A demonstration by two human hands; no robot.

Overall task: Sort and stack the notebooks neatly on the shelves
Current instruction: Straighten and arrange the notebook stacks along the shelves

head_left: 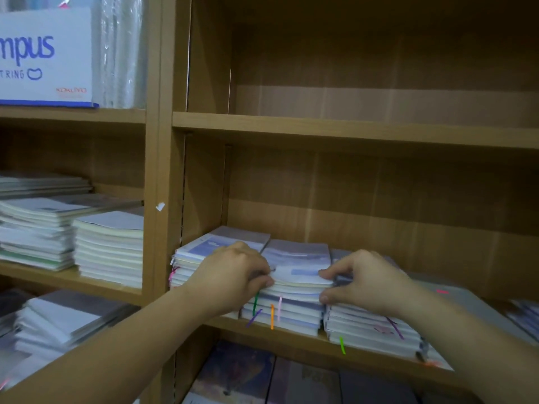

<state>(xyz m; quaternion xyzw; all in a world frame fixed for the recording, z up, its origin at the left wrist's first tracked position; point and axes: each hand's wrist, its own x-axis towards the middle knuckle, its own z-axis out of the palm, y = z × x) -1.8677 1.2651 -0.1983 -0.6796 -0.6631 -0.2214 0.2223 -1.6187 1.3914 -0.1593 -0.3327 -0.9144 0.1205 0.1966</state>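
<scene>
Three stacks of pale purple-and-white notebooks lie side by side on a brown wooden shelf (291, 335). My left hand (236, 275) grips the left edge of the middle stack (294, 287), fingers curled over its upper notebooks. On that stack's right edge, my right hand (361, 278) pinches the top few notebooks between thumb and fingers. Coloured ribbon bookmarks hang from the front of the middle stack. The left stack (198, 255) sits behind my left hand. My right wrist partly covers the right stack (370, 330).
The shelf above (350, 129) holds nothing. The left bay carries more notebook stacks (108, 246) and a white Campus box (43, 53) at the top. Dark-covered notebooks (248, 374) lie on the shelf below. Flat grey packs (478, 310) lie at right.
</scene>
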